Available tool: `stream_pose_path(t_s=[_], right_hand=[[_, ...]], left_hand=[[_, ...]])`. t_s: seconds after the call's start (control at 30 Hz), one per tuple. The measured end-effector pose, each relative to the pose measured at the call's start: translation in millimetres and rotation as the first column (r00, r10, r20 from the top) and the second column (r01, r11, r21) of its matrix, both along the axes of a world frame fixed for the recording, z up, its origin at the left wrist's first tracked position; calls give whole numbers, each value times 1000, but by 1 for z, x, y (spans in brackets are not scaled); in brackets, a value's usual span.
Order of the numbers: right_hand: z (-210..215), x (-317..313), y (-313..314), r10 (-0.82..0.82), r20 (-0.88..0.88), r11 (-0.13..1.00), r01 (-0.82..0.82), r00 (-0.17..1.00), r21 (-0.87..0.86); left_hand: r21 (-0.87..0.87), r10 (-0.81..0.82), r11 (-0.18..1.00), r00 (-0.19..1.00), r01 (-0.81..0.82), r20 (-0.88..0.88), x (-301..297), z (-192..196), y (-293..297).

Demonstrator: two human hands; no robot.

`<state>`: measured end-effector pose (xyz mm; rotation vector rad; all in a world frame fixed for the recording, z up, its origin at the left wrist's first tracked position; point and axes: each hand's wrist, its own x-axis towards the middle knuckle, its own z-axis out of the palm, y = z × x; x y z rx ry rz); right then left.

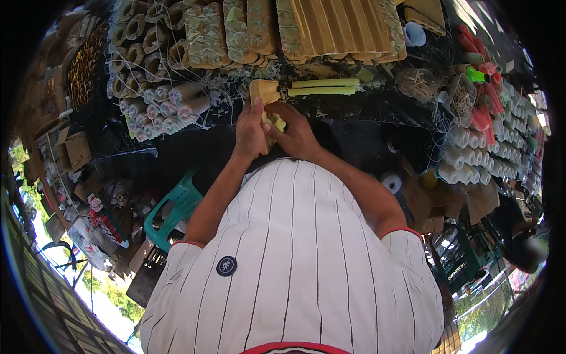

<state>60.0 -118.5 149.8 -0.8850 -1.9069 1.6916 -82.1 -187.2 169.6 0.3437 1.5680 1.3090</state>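
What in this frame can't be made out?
- Lower part of the tan block: head view, covered by the left hand and right hand.
- Yellow-green piece under the right fingers: mostly covered, kind unclear.
- Rolls at right: bent and small near the rim.
- Table front edge: hidden by the striped shirt.

Harsh daylight, shaded centre, fisheye-warped edges.

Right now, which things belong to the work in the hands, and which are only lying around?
In the work:
- left hand and right hand, both on the tan block

Lying around:
- yellow-green sticks
- white rolls
- red rolls
- teal plastic chair
- black table
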Motion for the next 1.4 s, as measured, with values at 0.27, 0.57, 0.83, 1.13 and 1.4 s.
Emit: stream_pose_path(t_s=[0.27,0.57,0.83,1.13,1.4], right_hand=[[4,-11,-3,12,-100,1000,-10,995,16],[-4,-16,-7,-8,-41,972,18,999,233],[22,10,-5,64,272,960,15,960,-279],[16,8,-10,-37,-73,758,-19,997,-652],[31,9,6,80,103,748,8,991,-663]], left_hand=[[-258,-178,960,947,108,-267,-8,8,2],[-219,-214,967,875,128,-434,-10,22,8],[-83,-1,996,965,-22,-262,-9,11,8],[-79,-22,997,951,-3,-310,-4,7,8],[-162,-99,986,894,30,-438,-1,11,12]])
